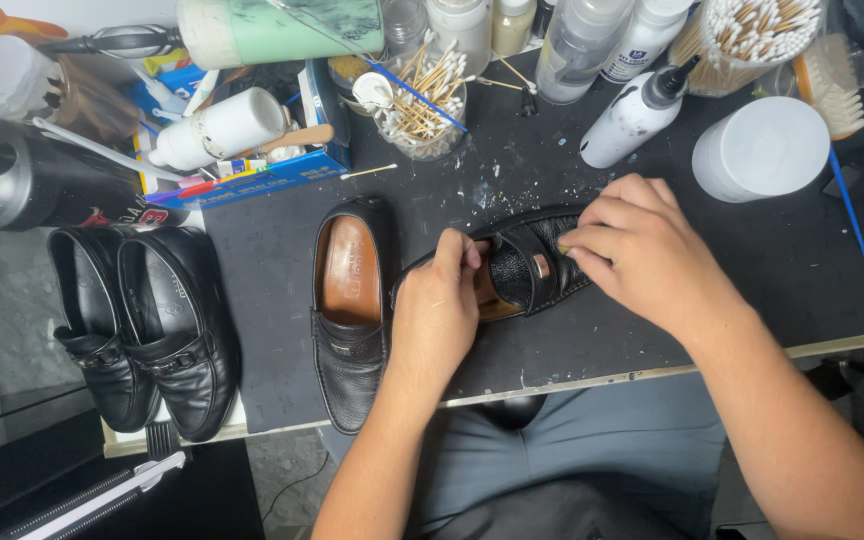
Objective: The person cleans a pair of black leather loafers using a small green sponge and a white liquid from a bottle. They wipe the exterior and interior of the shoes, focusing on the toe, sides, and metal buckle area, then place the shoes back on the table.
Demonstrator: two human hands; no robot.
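Observation:
A black leather loafer lies on its side on the dark work mat, its tan lining showing. My left hand grips its heel and opening. My right hand pinches at the strap across the loafer's front, fingertips pressed together on the leather; whether they hold a small tool I cannot tell. The matching loafer stands upright just left of my left hand, brown insole facing up.
A second pair of black loafers sits at the left table edge. Behind are a cup of cotton swabs, a white squeeze bottle, a white round tub, a blue box of supplies and several bottles.

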